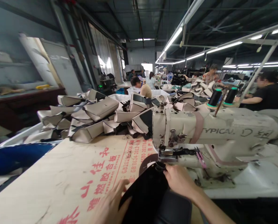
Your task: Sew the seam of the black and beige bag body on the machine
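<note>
A black bag piece [145,193] with a smooth, dark surface lies below the head of a sewing machine [181,127]. My right hand [179,180] pinches its upper edge, close to the machine's needle area. On the other side, my left hand [113,203] holds the left edge, thumb over the black material; it is slightly blurred. A black flap [175,207] with a rounded corner hangs under my right wrist. Pink-handled thread snips [201,158] rest on the machine's arm. The needle tip is hidden.
Beige and black bags [101,109] are heaped behind the plywood table [83,168], which bears red printed characters. Two black thread spools [215,97] stand behind the machine. A blue container [19,157] sits at left. Several people work further back, one in a black shirt [267,93] at right.
</note>
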The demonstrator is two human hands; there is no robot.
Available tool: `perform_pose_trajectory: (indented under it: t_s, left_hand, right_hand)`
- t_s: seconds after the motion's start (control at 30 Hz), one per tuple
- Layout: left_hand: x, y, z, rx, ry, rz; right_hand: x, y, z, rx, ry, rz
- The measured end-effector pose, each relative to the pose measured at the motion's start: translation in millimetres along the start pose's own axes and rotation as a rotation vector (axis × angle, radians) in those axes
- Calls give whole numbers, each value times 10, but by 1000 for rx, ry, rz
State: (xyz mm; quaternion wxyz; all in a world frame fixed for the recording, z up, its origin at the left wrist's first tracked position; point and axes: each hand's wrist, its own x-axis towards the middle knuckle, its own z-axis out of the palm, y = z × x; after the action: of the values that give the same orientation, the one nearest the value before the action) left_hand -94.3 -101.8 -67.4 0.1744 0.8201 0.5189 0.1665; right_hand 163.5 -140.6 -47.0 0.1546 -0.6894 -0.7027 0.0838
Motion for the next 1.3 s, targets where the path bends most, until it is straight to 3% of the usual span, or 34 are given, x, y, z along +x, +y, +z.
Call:
perform_pose_trajectory:
  t_s: [0.13, 0.27, 0.37, 0.47, 0.53, 0.63, 0.73, 0.83, 0.93, 1.03, 1.1, 1.13, 1.3]
  left_hand:
    - [560, 443, 118, -30, -31, 261]
    - [903, 616, 173, -65, -149, 453]
    - [949, 578, 75, -46, -241, 501]
    - [824, 490, -45, -23, -367, 542]
    - [703, 429, -60, -43, -389, 534]
    - [566, 348, 30, -107, -353, 440]
    - [524, 302, 144, -159, -292, 391]
    - [537, 304, 207, -176, -177, 441]
    - [542, 343, 240, -156, -21, 495]
    - [536, 435, 265, -196, 60, 546]
    - [563, 525, 277, -321, 76, 463]
    - [597, 567, 282, -422, 87, 357]
    - [871, 573, 287, -1128, 174, -506]
  right_hand:
    - [-31, 69, 175, 73, 72, 61]
    - [-71, 117, 377, 329, 240, 31]
    - [-30, 193, 430, 433, 232, -122]
    - [61, 290, 327, 472, 74, -419]
    - [132, 340, 259, 483, -37, -563]
    - [190, 365, 283, 529, -77, -586]
    - [139, 340, 401, 526, 103, -440]
    - [39, 290, 457, 441, 280, -299]
    - [-16, 241, 431, 433, 293, -310]
    - [-25, 221, 417, 473, 340, -322]
    - [-27, 227, 438, 478, 349, -326]
    - [-29, 232, 454, 477, 344, -321]
    - [-43, 229, 505, 499, 333, -242]
